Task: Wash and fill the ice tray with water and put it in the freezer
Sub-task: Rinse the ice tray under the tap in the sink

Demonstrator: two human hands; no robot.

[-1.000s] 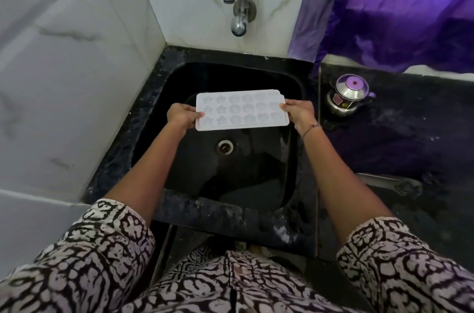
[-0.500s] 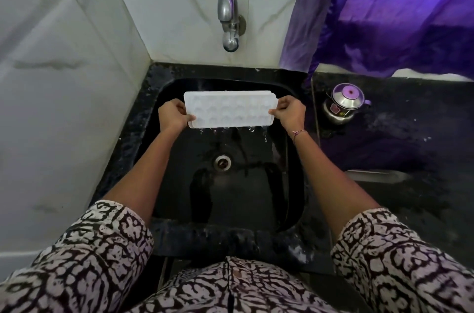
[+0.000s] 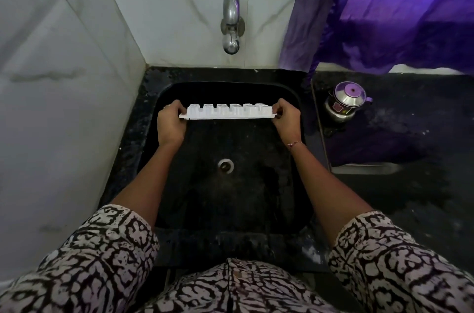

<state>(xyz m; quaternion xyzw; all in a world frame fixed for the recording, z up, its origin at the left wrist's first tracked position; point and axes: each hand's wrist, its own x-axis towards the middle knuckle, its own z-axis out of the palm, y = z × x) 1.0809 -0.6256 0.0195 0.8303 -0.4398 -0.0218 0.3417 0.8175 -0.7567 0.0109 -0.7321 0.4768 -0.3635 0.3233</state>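
Below the curved steel tap, the white moulded plastic ice tray hangs tipped on edge, left hand and right hand each clenched round a short end rim, the best hold for something probably light, stiff, wet-slick

The ice tray has its open face turned out of sight, and the fingers of the left hand and right hand curl round its ends, tips hidden. The purple curtain runs off the frame's upper right edge.

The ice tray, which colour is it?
White; the ice tray shows clearly in the head view against the black sink.
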